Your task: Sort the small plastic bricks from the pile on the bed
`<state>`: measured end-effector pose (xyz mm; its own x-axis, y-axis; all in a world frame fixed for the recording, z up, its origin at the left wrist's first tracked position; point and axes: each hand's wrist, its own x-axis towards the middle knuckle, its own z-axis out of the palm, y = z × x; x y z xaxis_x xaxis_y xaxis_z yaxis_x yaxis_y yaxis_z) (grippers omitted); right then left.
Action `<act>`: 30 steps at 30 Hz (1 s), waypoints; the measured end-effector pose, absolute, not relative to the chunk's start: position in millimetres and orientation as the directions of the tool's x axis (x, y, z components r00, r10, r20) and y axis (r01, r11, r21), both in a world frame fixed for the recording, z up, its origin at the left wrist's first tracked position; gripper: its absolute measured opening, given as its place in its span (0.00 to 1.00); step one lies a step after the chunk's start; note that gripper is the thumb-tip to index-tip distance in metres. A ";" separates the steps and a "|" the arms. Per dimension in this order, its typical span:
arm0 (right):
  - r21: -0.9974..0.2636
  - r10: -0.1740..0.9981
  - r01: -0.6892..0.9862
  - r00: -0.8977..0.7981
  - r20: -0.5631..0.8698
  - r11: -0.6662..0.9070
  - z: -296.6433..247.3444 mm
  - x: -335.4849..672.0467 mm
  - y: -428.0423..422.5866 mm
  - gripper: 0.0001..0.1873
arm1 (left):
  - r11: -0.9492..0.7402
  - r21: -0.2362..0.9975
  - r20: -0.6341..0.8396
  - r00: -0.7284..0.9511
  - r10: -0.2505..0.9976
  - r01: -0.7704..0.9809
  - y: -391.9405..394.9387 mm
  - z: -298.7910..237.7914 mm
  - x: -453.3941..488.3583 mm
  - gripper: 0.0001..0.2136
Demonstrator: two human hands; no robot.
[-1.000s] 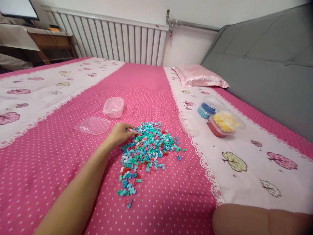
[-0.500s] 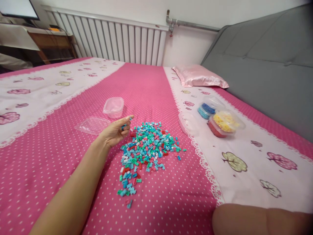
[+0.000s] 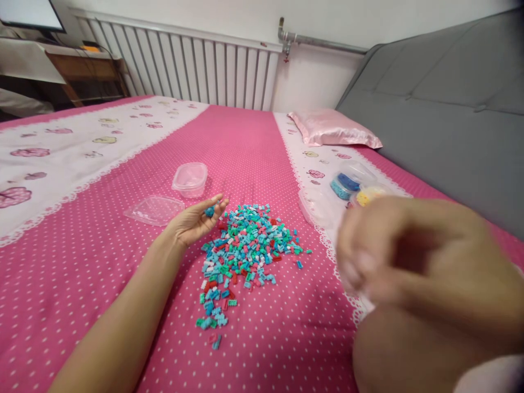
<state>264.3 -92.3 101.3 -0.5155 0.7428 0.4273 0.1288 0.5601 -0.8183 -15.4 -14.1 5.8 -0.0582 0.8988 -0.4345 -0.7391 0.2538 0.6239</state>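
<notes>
Some bricks [image 3: 209,211] are held in the left hand [image 3: 195,222], fingers half-curled, left of the pile [image 3: 250,240], the right hand [image 3: 429,262] farther, its grip unclear.

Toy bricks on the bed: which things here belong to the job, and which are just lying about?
Seem to belong:
- left hand, holding blue bricks
- brick pile
- clear tub
- flat lid
- filled tubs

Just about:
- pillow
- radiator
- screen

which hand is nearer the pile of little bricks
Left. The left hand is just beside the pile of little bricks, at its left edge; the right hand is well off to the pile's right.
</notes>
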 end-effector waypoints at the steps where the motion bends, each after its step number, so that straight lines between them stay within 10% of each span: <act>1: -0.803 0.761 0.175 -0.480 0.437 0.571 100.9 260.2 -85.8 0.10 | 0.256 0.622 -0.440 -0.060 0.896 -0.740 -14.6 6.3 -14.4 0.09; 6: -0.581 0.801 0.562 -0.315 0.509 0.589 76.7 244.9 -38.7 0.02 | 0.282 0.663 -0.466 -0.087 0.881 -0.694 -20.0 13.0 -5.1 0.09; 11: -0.422 0.887 0.783 -0.362 0.286 0.456 45.5 239.1 -1.4 0.11 | 0.313 0.684 -0.443 -0.035 0.896 -0.659 -29.7 24.7 11.9 0.07; 19: -0.291 0.951 0.909 -0.309 0.010 0.298 -1.9 223.3 39.3 0.12 | 0.419 0.610 -0.465 0.125 0.877 -0.672 -39.4 27.1 31.4 0.10; 30: -0.325 0.974 0.921 -0.228 -0.006 0.214 -28.5 217.0 52.6 0.10 | 0.490 0.539 -0.461 0.246 0.852 -0.685 -37.9 20.5 36.0 0.21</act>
